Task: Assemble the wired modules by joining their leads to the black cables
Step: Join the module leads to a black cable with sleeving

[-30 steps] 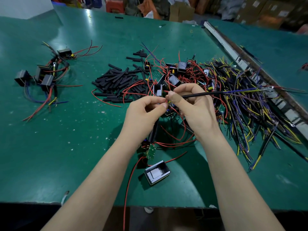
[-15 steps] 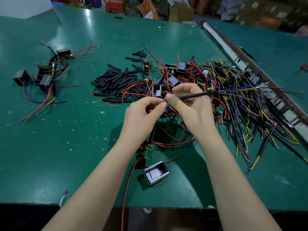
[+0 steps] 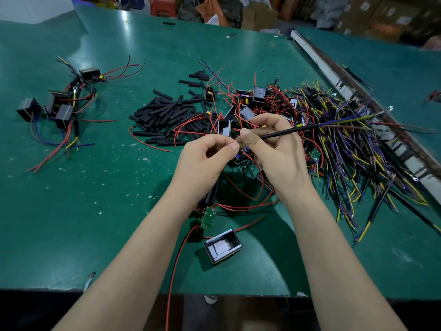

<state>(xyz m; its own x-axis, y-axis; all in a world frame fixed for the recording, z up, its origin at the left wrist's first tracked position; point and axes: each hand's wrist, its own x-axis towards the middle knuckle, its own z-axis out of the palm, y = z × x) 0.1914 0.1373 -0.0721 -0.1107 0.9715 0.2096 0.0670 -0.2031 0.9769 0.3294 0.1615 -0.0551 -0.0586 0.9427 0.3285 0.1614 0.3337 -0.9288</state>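
Above the red wire heap (image 3: 241,115) on the table (image 3: 95,211): left hand (image 3: 205,158) pinching a lead end, right hand (image 3: 274,149) pinching the black cable (image 3: 286,132); best kept tip to tip, steady, bare ends lined up before twisting.

The worktop (image 3: 100,187) has a green, slightly glossy surface, scuffed with pale specks. The sleeve pieces (image 3: 164,113) look matt black. The cable (image 3: 281,133) is smooth, black, plastic-coated. The boxes (image 3: 223,246) look like plastic.
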